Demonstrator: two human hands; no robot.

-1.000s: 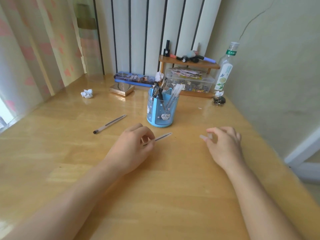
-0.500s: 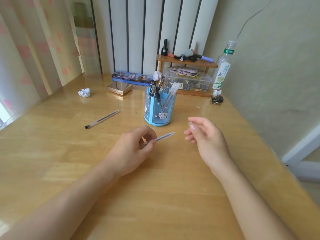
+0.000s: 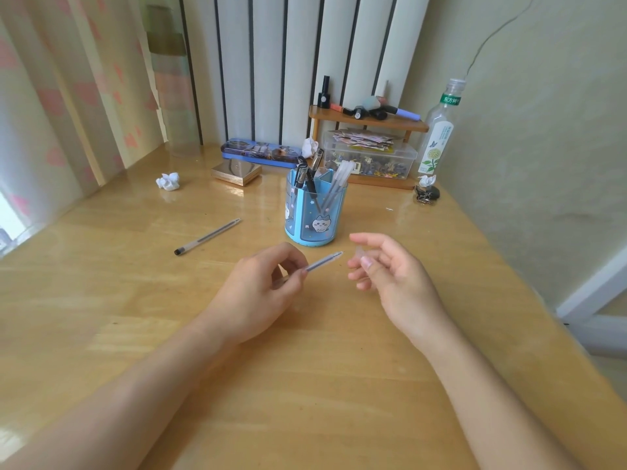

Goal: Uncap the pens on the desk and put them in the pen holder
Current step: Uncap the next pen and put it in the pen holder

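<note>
My left hand (image 3: 258,293) pinched a pen (image 3: 324,261), its tip pointing at my right hand (image 3: 390,276). My right fingers (image 3: 364,262) pinched a clear cap (image 3: 360,252). 1 more pen (image 3: 207,236) lay on the desk (image 3: 305,385), left of the pen holder (image 3: 315,215).

Two hands (image 3: 258,290) (image 3: 393,276), two pens (image 3: 324,262) (image 3: 207,237) outside one pen holder (image 3: 315,218), two crumpled papers (image 3: 168,181) (image 3: 426,180).

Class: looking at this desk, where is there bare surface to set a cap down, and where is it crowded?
Bare wood lies between the pen on the desk and the left hand, and right of the right hand towards the desk edge. The back is crowded: pen holder, tin case, plastic box, bottle.
</note>
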